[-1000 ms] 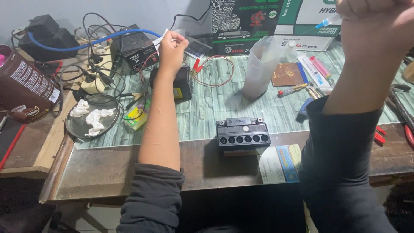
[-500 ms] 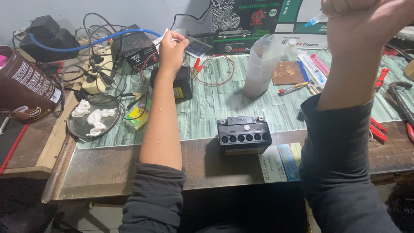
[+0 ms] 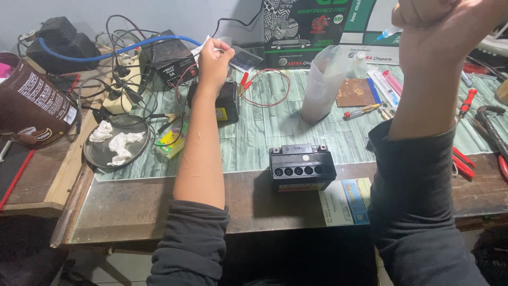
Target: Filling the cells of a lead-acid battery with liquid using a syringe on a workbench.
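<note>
My left hand (image 3: pixel 213 63) reaches far across the bench and pinches a small white strip near a black charger box (image 3: pixel 170 59) and a second black battery (image 3: pixel 226 100). My right hand (image 3: pixel 442 26) is raised close to the camera as a closed fist, gripping a clear syringe (image 3: pixel 385 34) whose tip pokes out to the left. A small black battery (image 3: pixel 301 167) with a row of round fill holes on its front sits at the near edge, between my two forearms.
A translucent plastic bottle (image 3: pixel 324 85) stands behind the battery. A round metal dish (image 3: pixel 114 145) with white tissue lies left, beside tangled cables and a brown jar (image 3: pixel 32 108). Red-handled tools (image 3: pixel 465 159) and a paper leaflet (image 3: pixel 346 201) lie at right.
My right fist has drifted slightly right and up; the view has shifted a little. My left hand stays at the same spot by the charger.
</note>
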